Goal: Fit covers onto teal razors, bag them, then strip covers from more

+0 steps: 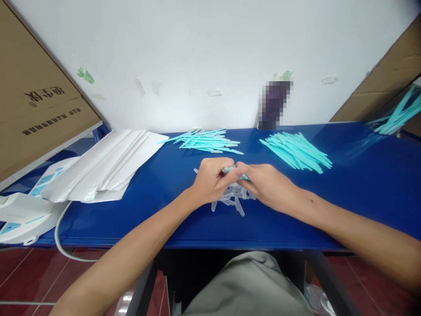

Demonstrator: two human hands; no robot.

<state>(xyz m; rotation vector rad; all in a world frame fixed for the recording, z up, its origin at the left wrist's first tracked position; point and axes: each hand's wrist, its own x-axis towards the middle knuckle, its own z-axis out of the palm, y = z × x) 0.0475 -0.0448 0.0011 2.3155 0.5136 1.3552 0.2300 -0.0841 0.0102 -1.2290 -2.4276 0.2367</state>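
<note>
My left hand [212, 181] and my right hand [268, 186] meet over the middle of the blue table. Both are closed around a slim teal plastic stick [244, 177], its pale end [227, 169] showing at the left fingers. Most of the stick is hidden by the fingers. Under the hands lie several small translucent plastic caps [239, 207], partly covered by them. A loose pile of teal sticks [207, 141] rests beyond my left hand. A denser pile of similar sticks [297, 151] lies beyond my right hand.
White plastic packaging [98, 169] and a white device with a cable [29, 219] occupy the left side of the blue table [158, 210]. A cardboard box [42, 96] stands at left. At far right, a clear bag [399, 112] contains teal sticks. A white wall [197, 52] rises behind.
</note>
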